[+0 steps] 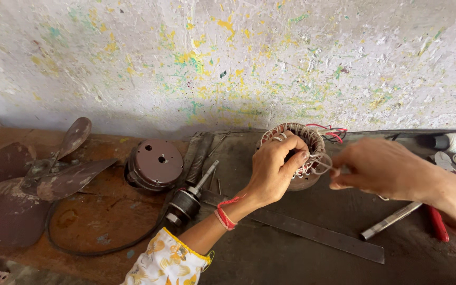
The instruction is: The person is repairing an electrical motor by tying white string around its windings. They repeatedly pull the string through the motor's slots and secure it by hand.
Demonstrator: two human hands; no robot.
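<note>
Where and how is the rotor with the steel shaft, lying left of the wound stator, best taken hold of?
Probably by the dark cylindrical body of the rotor, coming from above with fingers across its width. It lies on its side, and the thin shaft slanting up-right looks smooth and harder to hold.

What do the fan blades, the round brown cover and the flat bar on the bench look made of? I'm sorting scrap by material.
Fan blades: probably sheet metal, painted brown, dull and dusty, thin curved edges. Round brown cover: likely pressed or cast metal with matte brown paint and holes in its face. Flat bar: looks like bare steel, dark grey, with a straight thin edge.
</note>
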